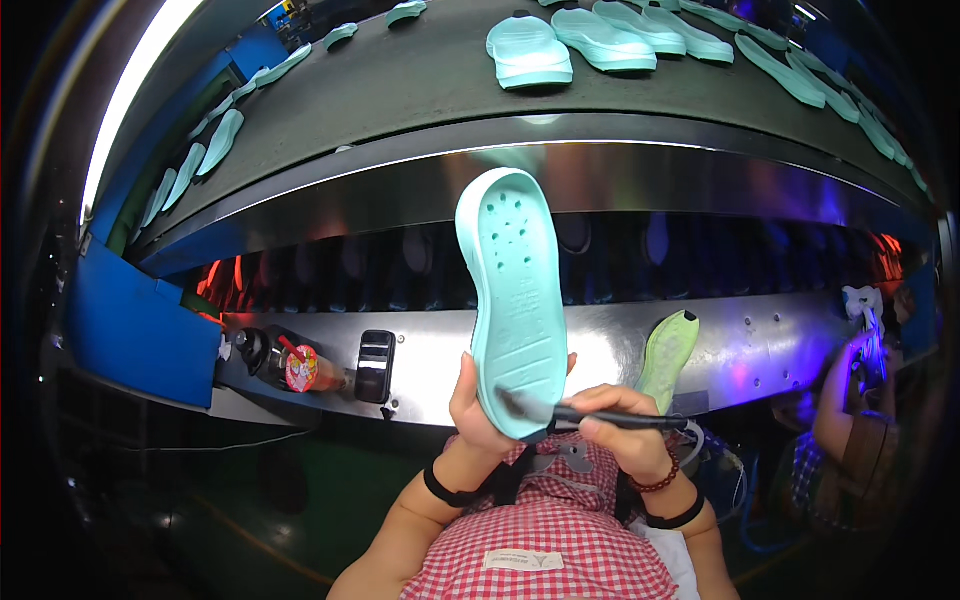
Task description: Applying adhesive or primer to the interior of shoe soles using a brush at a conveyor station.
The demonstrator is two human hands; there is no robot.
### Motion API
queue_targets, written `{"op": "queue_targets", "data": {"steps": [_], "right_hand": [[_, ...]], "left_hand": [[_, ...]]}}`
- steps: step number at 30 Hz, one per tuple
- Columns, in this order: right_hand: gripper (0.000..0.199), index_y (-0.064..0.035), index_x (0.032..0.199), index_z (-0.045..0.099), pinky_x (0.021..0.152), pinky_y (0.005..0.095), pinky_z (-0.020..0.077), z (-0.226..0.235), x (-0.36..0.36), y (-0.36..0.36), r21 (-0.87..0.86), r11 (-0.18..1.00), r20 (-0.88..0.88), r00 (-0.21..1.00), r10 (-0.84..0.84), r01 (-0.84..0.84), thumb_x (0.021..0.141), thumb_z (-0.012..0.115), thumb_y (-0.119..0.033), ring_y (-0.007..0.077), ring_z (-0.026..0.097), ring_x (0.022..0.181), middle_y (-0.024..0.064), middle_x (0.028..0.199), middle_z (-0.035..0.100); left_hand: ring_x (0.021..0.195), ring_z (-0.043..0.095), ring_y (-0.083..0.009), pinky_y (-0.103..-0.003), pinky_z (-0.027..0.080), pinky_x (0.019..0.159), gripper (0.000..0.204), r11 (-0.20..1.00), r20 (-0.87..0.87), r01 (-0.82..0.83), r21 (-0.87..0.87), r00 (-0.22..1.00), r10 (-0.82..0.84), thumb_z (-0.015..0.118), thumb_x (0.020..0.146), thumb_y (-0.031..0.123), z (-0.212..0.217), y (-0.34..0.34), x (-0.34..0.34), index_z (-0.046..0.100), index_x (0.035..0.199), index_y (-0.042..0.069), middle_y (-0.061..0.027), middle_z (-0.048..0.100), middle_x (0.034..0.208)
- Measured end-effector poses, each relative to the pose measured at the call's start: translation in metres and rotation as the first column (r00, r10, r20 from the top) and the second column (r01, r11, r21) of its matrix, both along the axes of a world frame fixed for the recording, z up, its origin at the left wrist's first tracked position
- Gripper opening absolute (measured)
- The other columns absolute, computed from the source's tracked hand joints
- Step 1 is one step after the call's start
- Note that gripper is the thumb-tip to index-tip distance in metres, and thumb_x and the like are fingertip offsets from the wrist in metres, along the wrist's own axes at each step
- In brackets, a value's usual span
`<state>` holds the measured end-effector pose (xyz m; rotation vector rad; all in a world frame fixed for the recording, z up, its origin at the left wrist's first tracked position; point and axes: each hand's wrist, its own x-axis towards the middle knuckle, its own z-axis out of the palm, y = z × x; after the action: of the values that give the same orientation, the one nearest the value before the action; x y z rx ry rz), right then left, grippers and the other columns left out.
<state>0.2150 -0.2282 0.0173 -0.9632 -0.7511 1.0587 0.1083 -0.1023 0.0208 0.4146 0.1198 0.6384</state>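
**solewatcher:** Starting closest in: red-and-white checked apron at the bottom edge, both forearms coming up from it. The left hand (478, 405) has its fingers wrapped around the heel end of a mint green sole (513, 300), holding it upright with the toe pointing up. The right hand (625, 435) is pinched closed on a dark brush (590, 415), lying crosswise with its bristles touching the sole's lower end. Looks to me like the brushing is at the heel, so I'd say it's early in coating that face.

**glueline_guy:** Agreed. Next stroke probably needs the brush carried up toward the toe while the left hand holds the sole steady, hard to say more. What else is around?

**solewatcher:** Past the hands there's a shiny metal ledge (600, 350). Toward its left end: one dark bottle (252, 350), one red bottle with a round patterned cap (305, 368), one small black device (374, 366). One yellow-green sole (668, 355) leans against the ledge right of the hands. At the right edge another person's arm (835, 400) shows under purple light.

**glueline_guy:** And the belt?

**solewatcher:** Farthest back, a dark conveyor (420, 80) carries more mint soles (528, 50). I count roughly four bunched at the top middle, more strung along both ends; too bent and small for an exact total.
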Motion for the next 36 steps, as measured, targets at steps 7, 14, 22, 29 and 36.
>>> {"op": "queue_targets", "data": {"steps": [7,14,22,29,36], "right_hand": [[0.021,0.0022,0.096,0.061,0.075,0.0254,0.0473,0.017,0.015,0.008,0.028,0.998,0.290,0.955,0.054,-0.065,0.075,0.061,0.003,0.0144,0.059,0.085,0.0105,0.094,0.062],[0.019,0.0004,0.088,0.064,0.076,0.0307,0.0476,0.033,0.034,0.011,0.045,0.982,0.560,0.819,0.127,-0.183,0.070,0.066,0.001,0.0218,0.061,0.085,0.0128,0.089,0.064],[0.020,-0.0014,0.088,0.064,0.077,0.0318,0.0480,0.029,0.025,0.001,0.112,0.934,0.600,0.772,0.209,-0.340,0.069,0.068,-0.002,0.0226,0.061,0.085,0.0105,0.089,0.065],[0.021,-0.0094,0.096,0.064,0.073,0.0307,0.0496,0.035,0.051,-0.003,-0.129,0.922,0.801,0.510,0.313,-0.364,0.075,0.060,-0.010,0.0235,0.063,0.082,0.0069,0.098,0.064],[0.025,-0.0124,0.097,0.063,0.074,0.0297,0.0494,0.033,0.058,-0.011,-0.100,0.915,0.869,0.413,0.273,-0.392,0.074,0.058,-0.006,0.0202,0.062,0.089,0.0052,0.103,0.062]], "left_hand": [[0.111,0.046,-0.0383,-0.048,0.036,0.095,0.068,0.993,0.084,0.111,0.033,0.990,-0.113,0.028,0.086,0.051,-0.013,0.016,0.004,0.024,0.134,0.002,-0.0210,0.039,0.128],[0.113,0.044,-0.0391,-0.053,0.033,0.095,0.071,0.976,-0.113,0.156,0.149,0.984,-0.140,0.032,0.083,0.055,-0.019,0.029,0.000,0.027,0.133,0.003,-0.0205,0.039,0.129],[0.110,0.048,-0.0335,-0.043,0.040,0.094,0.056,0.928,0.085,0.357,-0.106,0.933,-0.349,0.035,0.088,0.036,-0.005,0.043,0.008,0.031,0.130,-0.001,-0.0218,0.042,0.125],[0.102,0.055,-0.0248,-0.035,0.044,0.088,0.050,0.752,-0.402,0.649,-0.116,0.662,-0.633,0.050,0.086,0.025,-0.004,0.047,0.007,0.039,0.123,-0.006,-0.0197,0.051,0.114],[0.098,0.056,-0.0205,-0.031,0.046,0.085,0.048,0.692,-0.572,0.722,0.000,0.567,-0.592,0.051,0.086,0.026,-0.001,0.046,0.003,0.041,0.122,-0.006,-0.0173,0.052,0.114]]}}
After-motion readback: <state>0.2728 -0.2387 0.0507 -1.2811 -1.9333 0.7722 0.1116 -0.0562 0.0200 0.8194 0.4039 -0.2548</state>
